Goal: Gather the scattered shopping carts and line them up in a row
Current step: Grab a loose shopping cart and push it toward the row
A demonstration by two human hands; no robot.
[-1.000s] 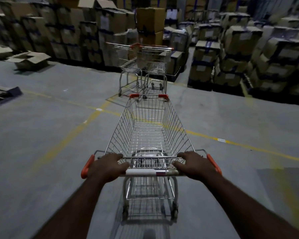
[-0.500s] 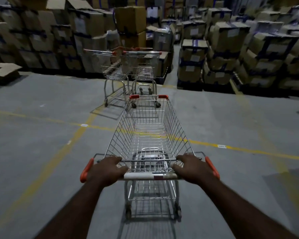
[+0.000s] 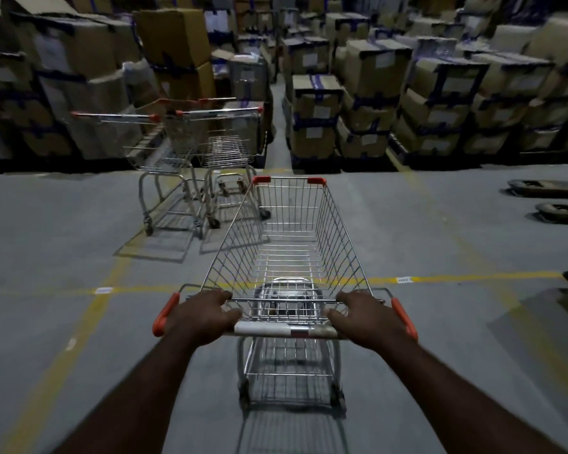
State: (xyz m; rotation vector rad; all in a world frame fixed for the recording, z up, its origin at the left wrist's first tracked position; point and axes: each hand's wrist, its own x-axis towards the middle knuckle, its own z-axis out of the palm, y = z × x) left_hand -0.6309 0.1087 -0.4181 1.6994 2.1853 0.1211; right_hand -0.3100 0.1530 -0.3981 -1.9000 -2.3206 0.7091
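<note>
Both hands hold one shopping cart [image 3: 289, 244] by its handle bar [image 3: 284, 329]. My left hand [image 3: 204, 317] is curled round the bar beside its left orange end cap [image 3: 164, 314], and my right hand [image 3: 363, 319] is curled round it beside the right orange end cap [image 3: 404, 317]. My fingers [image 3: 217, 294] wrap over the top onto the basket's rear wire, with the thumbs on the near side of the bar. The wire basket runs straight away from my fingertips, its two red corner guards at the far end.

Ahead and to the left of my left fingers, two parked carts stand side by side, the outer cart [image 3: 151, 149] and the inner cart [image 3: 227, 149], handles turned toward me. The far left corner of my basket overlaps the inner cart's wheels in view; I cannot tell whether they touch.

A yellow floor line [image 3: 440, 278] crosses under the basket just beyond my fingers. Stacked cardboard boxes [image 3: 374, 77] wall the far side, with a narrow aisle [image 3: 277, 126] between them. Far right of my right fingers lie two low flat shapes [image 3: 548, 188], too dim to identify.
</note>
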